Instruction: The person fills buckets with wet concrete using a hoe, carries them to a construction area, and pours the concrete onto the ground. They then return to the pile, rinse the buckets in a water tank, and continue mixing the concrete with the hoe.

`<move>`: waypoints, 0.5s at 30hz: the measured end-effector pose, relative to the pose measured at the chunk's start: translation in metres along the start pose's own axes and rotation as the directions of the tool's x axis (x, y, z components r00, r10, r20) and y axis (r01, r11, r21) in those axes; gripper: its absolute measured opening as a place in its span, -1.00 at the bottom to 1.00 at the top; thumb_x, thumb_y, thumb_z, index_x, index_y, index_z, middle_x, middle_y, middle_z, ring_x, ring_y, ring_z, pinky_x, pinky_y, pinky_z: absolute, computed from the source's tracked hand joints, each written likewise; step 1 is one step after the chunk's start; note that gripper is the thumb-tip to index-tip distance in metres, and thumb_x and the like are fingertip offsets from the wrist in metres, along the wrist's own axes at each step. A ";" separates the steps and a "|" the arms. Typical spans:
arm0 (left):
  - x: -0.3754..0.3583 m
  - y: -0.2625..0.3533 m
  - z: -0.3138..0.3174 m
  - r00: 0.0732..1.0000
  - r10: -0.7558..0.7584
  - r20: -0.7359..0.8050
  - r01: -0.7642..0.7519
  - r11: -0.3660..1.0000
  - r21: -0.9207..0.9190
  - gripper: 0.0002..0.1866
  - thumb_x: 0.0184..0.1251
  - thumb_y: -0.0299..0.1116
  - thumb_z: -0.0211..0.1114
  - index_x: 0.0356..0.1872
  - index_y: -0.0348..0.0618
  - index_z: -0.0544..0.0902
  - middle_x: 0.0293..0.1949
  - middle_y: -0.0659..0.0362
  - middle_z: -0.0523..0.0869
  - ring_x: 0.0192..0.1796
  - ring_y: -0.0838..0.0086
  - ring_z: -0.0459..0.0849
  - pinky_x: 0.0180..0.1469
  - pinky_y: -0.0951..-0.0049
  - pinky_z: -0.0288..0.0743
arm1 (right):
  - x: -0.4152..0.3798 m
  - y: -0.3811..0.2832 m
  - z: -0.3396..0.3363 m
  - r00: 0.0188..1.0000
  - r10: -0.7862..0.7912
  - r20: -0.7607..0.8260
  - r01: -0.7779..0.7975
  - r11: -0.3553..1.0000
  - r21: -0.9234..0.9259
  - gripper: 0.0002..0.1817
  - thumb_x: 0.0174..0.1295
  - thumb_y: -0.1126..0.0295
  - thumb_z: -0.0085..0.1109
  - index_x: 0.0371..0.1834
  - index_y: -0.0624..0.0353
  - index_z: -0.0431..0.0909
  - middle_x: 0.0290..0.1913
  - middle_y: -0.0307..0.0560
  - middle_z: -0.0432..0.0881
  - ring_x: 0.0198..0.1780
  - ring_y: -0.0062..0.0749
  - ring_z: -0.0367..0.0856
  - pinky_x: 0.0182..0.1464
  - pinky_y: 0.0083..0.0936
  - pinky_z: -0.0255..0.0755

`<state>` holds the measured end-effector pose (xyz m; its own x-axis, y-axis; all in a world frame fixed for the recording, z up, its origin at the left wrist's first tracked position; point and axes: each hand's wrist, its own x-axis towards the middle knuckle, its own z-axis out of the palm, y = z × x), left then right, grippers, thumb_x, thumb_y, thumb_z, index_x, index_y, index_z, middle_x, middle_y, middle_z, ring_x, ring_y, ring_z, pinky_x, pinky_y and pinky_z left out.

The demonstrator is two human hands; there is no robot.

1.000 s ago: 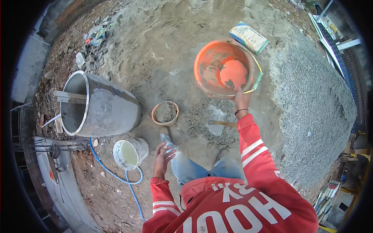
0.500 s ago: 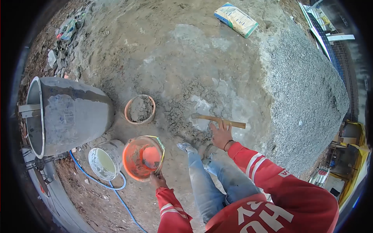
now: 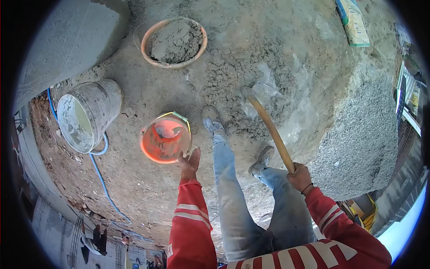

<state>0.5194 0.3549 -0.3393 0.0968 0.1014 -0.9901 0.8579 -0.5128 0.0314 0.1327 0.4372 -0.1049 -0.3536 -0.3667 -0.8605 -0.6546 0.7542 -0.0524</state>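
Observation:
My right hand [image 3: 299, 176] is closed around the lower end of a curved wooden handle, which looks like that of a hoe [image 3: 274, 130]. The tool's far end rests at the loose wet mortar [image 3: 237, 96], and its blade is hard to make out there. My left hand [image 3: 189, 164] has its fingers spread beside the rim of an orange bucket [image 3: 156, 144]. This bucket has a yellow-green handle and grey residue inside. Farther off, another orange bucket [image 3: 145, 46] is heaped with grey mortar [image 3: 177, 41].
A whitish bucket [image 3: 105, 101] with cloudy liquid stands at left, by a blue hose [image 3: 102, 179]. A large grey drum [image 3: 71, 40] fills the upper left. Gravel [image 3: 358, 139] is piled at right, and a bag [image 3: 353, 22] lies at the upper right.
My left hand has let go of the orange bucket, which now stands on the ground. My right hand has gone from reaching over the wooden handle to gripping it, and the handle's near end has come toward me.

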 end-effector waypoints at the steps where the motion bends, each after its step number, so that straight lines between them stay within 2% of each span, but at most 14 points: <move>1: -0.022 -0.020 0.016 0.995 -0.050 0.088 0.041 0.994 0.104 -0.24 0.42 -0.04 0.12 0.39 -0.33 0.02 0.32 -0.26 0.23 0.23 -0.14 0.48 0.25 0.04 0.50 | -0.012 0.000 0.000 0.999 -0.032 -0.020 0.032 0.999 -0.004 -0.77 -0.07 0.36 0.21 -0.34 0.22 0.55 -0.38 0.21 0.63 -0.29 0.20 0.61 -0.24 -0.06 0.50; 3: -0.051 -0.061 0.054 0.927 -0.201 0.316 0.017 0.866 0.500 -0.21 0.37 0.00 0.18 0.41 -0.24 0.03 0.32 -0.22 0.23 0.20 -0.09 0.51 0.18 0.06 0.54 | -0.025 -0.005 -0.013 0.996 -0.083 -0.037 0.083 0.997 -0.007 -0.78 -0.08 0.36 0.23 -0.37 0.22 0.54 -0.42 0.21 0.61 -0.31 0.19 0.60 -0.24 -0.05 0.50; 5: -0.093 -0.098 0.109 0.885 -0.264 0.384 -0.017 0.805 0.593 -0.18 0.30 0.00 0.27 0.40 -0.22 0.09 0.30 -0.18 0.27 0.17 -0.04 0.54 0.15 0.09 0.55 | -0.035 -0.010 -0.028 0.993 -0.107 0.052 0.108 0.994 -0.025 -0.77 -0.10 0.36 0.26 -0.37 0.20 0.52 -0.49 0.19 0.59 -0.35 0.19 0.60 -0.27 -0.05 0.48; 6: -0.094 -0.109 0.131 0.870 -0.269 0.413 -0.026 0.812 0.583 -0.23 0.28 -0.02 0.30 0.35 -0.21 0.16 0.23 -0.15 0.35 0.12 0.01 0.57 0.12 0.10 0.57 | -0.031 0.001 -0.024 0.979 -0.199 0.052 0.201 0.979 -0.042 -0.74 -0.09 0.35 0.27 -0.33 0.19 0.50 -0.53 0.19 0.58 -0.38 0.20 0.59 -0.29 -0.03 0.46; 7: -0.089 -0.121 0.155 0.852 -0.274 0.446 -0.037 0.818 0.574 -0.28 0.27 -0.05 0.33 0.30 -0.21 0.24 0.16 -0.12 0.42 0.08 0.05 0.61 0.09 0.12 0.59 | -0.023 0.003 -0.028 0.978 -0.201 0.048 0.203 0.979 -0.038 -0.74 -0.09 0.35 0.27 -0.33 0.19 0.50 -0.53 0.19 0.58 -0.38 0.20 0.59 -0.29 -0.03 0.46; 9: -0.060 -0.137 0.191 0.929 -0.018 0.369 -0.144 0.902 0.407 -0.59 0.28 -0.21 0.32 0.01 -0.22 0.43 -0.16 0.02 0.58 -0.24 0.22 0.69 -0.18 0.21 0.67 | 0.012 -0.001 -0.040 0.924 -0.314 0.221 0.327 0.945 -0.026 -0.71 -0.06 0.33 0.25 -0.27 0.18 0.48 -0.51 0.17 0.58 -0.37 0.19 0.59 -0.28 -0.01 0.44; 11: -0.019 -0.131 0.206 0.934 0.291 0.207 -0.350 0.861 0.368 -0.84 0.31 -0.36 0.25 -0.29 -0.19 0.46 -0.48 0.16 0.54 -0.53 0.38 0.58 -0.49 0.31 0.59 | 0.065 0.007 -0.043 0.830 -0.478 0.288 0.501 0.865 -0.010 -0.72 -0.02 0.30 0.22 -0.25 0.17 0.48 -0.46 0.15 0.60 -0.32 0.18 0.59 -0.24 -0.01 0.44; 13: -0.012 -0.125 0.221 0.859 0.479 0.182 -0.512 0.811 0.282 -0.89 0.32 -0.46 0.17 -0.40 -0.17 0.43 -0.60 0.21 0.47 -0.64 0.47 0.46 -0.62 0.38 0.47 | 0.122 0.009 -0.048 0.762 -0.554 0.336 0.571 0.819 0.058 -0.71 0.02 0.27 0.19 -0.23 0.16 0.50 -0.40 0.13 0.62 -0.28 0.16 0.60 -0.20 -0.03 0.44; 15: 0.017 -0.123 0.227 0.797 0.590 0.128 -0.598 0.743 0.300 -0.91 0.32 -0.47 0.15 -0.38 -0.19 0.44 -0.59 0.20 0.46 -0.63 0.45 0.46 -0.62 0.40 0.46 | 0.175 0.029 -0.033 0.690 -0.690 0.220 0.690 0.718 0.087 -0.71 0.01 0.26 0.23 -0.22 0.15 0.52 -0.39 0.12 0.62 -0.25 0.11 0.63 -0.15 -0.06 0.47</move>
<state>0.3004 0.2260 -0.3915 0.5191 -0.3311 -0.7880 0.4279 -0.6974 0.5749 0.0297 0.3767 -0.2397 0.3539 -0.6535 -0.6690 -0.6566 0.3358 -0.6754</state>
